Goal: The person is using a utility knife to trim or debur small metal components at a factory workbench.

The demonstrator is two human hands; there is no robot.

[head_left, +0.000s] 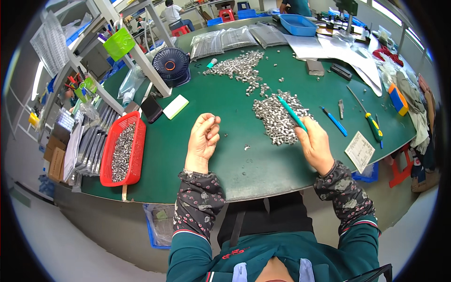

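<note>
My right hand (314, 143) grips a slim teal pen-shaped tool (292, 112), its tip pointing up and left over a pile of small shiny metal rings (277, 124). Left of that pile, my left hand (204, 138) is raised above the table with thumb and fingers pinched together. Whatever sits between those fingertips is too small to make out. A second, looser spread of similar metal pieces (242, 66) lies farther back. A few stray bits (247, 147) rest between my hands on the green tabletop (249, 176).
A red basket (141, 155) of metal pieces stands at the left edge, near a phone (151, 109) and a small fan (171, 66). On the right lie a blue pen (334, 122), a screwdriver (374, 128) and a paper label (360, 151). A blue tray (298, 24) stands at the back.
</note>
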